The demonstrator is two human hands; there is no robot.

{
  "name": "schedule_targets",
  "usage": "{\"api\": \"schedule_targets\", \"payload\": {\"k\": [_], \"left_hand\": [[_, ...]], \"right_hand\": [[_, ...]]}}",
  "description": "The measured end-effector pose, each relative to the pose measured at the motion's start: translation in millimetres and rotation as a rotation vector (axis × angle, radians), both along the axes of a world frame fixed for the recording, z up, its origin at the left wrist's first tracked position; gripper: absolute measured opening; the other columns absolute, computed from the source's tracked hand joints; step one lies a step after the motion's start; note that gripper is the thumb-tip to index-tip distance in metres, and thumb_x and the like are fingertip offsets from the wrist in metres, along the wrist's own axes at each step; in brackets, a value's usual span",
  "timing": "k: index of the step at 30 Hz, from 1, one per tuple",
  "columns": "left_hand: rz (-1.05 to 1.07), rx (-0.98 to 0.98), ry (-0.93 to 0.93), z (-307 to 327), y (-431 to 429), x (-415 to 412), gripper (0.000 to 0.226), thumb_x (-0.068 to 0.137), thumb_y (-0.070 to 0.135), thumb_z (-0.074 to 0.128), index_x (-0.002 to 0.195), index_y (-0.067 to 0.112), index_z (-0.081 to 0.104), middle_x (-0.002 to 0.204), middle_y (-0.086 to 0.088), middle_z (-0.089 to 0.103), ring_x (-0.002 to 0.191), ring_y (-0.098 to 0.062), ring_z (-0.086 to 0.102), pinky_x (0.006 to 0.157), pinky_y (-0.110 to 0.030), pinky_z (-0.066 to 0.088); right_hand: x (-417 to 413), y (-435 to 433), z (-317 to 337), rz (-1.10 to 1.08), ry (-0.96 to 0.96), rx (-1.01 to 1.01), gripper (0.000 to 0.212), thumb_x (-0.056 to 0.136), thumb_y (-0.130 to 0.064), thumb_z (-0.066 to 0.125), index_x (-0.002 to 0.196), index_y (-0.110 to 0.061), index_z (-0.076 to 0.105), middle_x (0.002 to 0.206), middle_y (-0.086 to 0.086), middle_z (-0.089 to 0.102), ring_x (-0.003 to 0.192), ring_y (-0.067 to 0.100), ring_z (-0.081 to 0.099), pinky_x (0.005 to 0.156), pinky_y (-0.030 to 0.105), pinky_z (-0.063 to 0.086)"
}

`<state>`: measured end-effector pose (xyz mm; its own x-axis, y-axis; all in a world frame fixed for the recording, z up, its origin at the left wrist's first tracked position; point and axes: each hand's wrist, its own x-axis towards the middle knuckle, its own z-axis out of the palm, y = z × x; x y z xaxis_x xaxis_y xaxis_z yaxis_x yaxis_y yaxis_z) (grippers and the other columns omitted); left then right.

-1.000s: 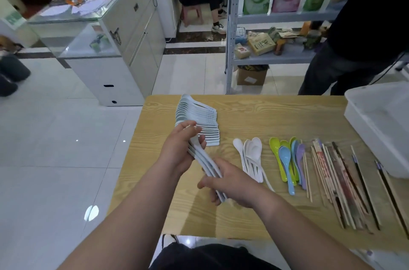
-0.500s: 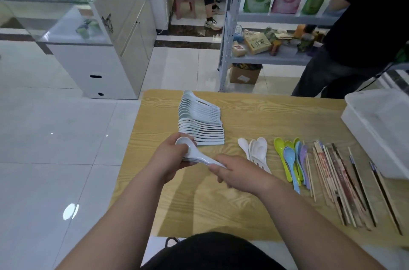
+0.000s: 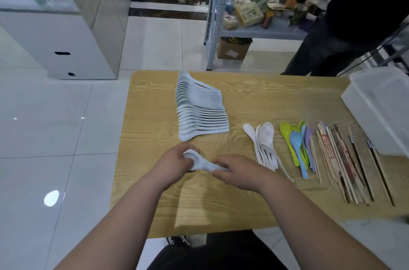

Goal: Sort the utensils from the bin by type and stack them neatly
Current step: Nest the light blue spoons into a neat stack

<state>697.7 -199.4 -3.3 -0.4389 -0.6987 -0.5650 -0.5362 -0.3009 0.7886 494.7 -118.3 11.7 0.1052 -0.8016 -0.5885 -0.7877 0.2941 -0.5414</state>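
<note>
both hands (image 3: 174, 162) (image 3: 238, 171) grip white spoons (image 3: 203, 164) near spoon row (image 3: 202, 112).

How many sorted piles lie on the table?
4: soup spoon row far left, then white cutlery, coloured spoons and chopsticks rightward. Left hand and right hand grip a spoon bundle.

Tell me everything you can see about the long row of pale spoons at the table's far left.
The row of pale spoons holds many matching soup spoons, bluish white and glossy, perhaps plastic or ceramic. They lie nested, bowls left, short flat handles pointing right, in a line from the far edge of the wooden table toward the person. Only the table touches it; the left hand and right hand, with the held spoons, are just short of its near end.
</note>
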Motion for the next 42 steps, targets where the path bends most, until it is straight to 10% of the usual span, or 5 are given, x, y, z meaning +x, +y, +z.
{"api": "schedule_targets", "payload": {"k": [6,12,16,20,42], "left_hand": [[0.028,-0.105,0.013,-24,-23,-21,0.036,0.083,0.007,0.058,0.102,0.036,0.065,0.099,0.012,0.07,0.087,-0.01,0.064,0.071,-0.024,0.049],[0.275,-0.253,0.031,-47,-65,-39,0.049,0.081,0.041,0.061,0.128,0.026,0.058,0.121,0.008,0.059,0.103,0.0,0.059,0.085,-0.015,0.047],[-0.035,-0.799,-0.367,-106,-79,-38,0.08,0.072,0.056,0.072,0.137,0.014,0.052,0.131,-0.014,0.049,0.121,-0.031,0.048,0.102,-0.041,0.042],[-0.4,-0.909,-0.503,-137,-88,-45,0.098,0.058,0.05,0.085,0.143,0.022,0.043,0.144,-0.017,0.041,0.13,-0.04,0.039,0.111,-0.048,0.036],[-0.244,-1.046,-0.468,-147,-109,-50,0.04,0.083,0.021,0.074,0.122,0.018,0.067,0.132,-0.009,0.055,0.117,-0.037,0.045,0.086,-0.044,0.054]], "right_hand": [[-18,-35,-18,-0.05,-0.083,-0.031,0.01,0.094,-0.033,0.059,0.101,-0.029,0.065,0.085,-0.01,0.063,0.075,0.007,0.057,0.063,0.028,0.04],[-57,-99,-35,-0.168,-0.135,-0.106,0.026,0.096,-0.029,0.058,0.12,-0.034,0.068,0.102,-0.014,0.071,0.094,0.008,0.064,0.081,0.031,0.049],[-92,-172,-55,-0.259,-0.089,-0.302,0.032,0.099,-0.026,0.056,0.13,-0.028,0.064,0.116,-0.007,0.069,0.101,0.012,0.062,0.077,0.028,0.045],[-119,-251,-91,-0.261,0.107,-0.439,0.028,0.098,-0.027,0.051,0.122,-0.02,0.063,0.108,0.006,0.067,0.097,0.026,0.06,0.075,0.035,0.045],[-96,-323,-149,0.146,0.175,-0.28,0.046,0.105,-0.034,0.045,0.15,-0.025,0.044,0.137,0.01,0.047,0.131,0.032,0.038,0.111,0.04,0.03]]}}
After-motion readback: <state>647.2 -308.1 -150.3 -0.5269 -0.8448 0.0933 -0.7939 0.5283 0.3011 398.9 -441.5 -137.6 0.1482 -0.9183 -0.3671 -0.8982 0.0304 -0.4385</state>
